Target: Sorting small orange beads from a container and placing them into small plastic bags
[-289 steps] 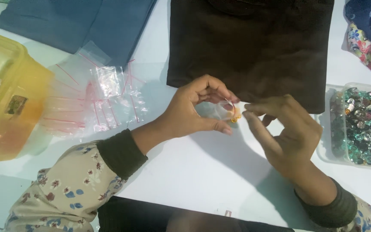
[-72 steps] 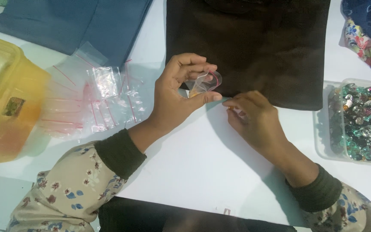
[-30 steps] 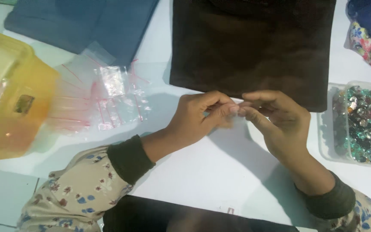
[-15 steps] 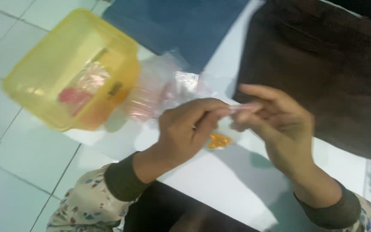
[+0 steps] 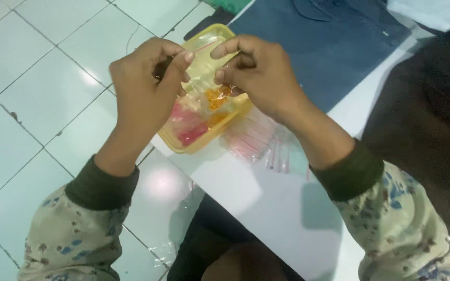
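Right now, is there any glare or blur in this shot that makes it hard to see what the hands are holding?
Head view: soft blur all over; ceiling light glares on the floor tiles and the white table. The left hand and right hand pinch a clear bag with something orange inside, over the yellow box; the bag's edges are hard to see.

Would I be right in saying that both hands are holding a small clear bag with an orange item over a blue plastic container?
Not quite: the container is yellow, not blue, as the head view shows. The rest holds: the left hand and right hand hold the small clear bag with an orange item above it.
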